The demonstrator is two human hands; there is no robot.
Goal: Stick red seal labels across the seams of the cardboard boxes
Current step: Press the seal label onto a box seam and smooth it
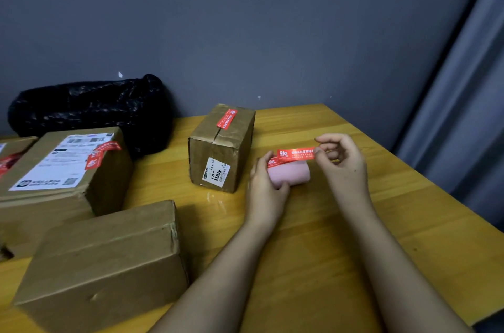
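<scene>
My left hand grips a pink roll of labels just above the table. My right hand pinches the end of a red seal label that peels off the roll's top. A small upright cardboard box left of the roll carries a red label across its top seam. A plain cardboard box lies at the near left with no label showing. A larger box at the left has a white shipping sheet and a red label over its edge.
The yellow wooden table ends at the right and near right. A black plastic bag lies against the grey wall at the back left. Another box with red on it is cut off at the left edge. A grey curtain hangs at the right.
</scene>
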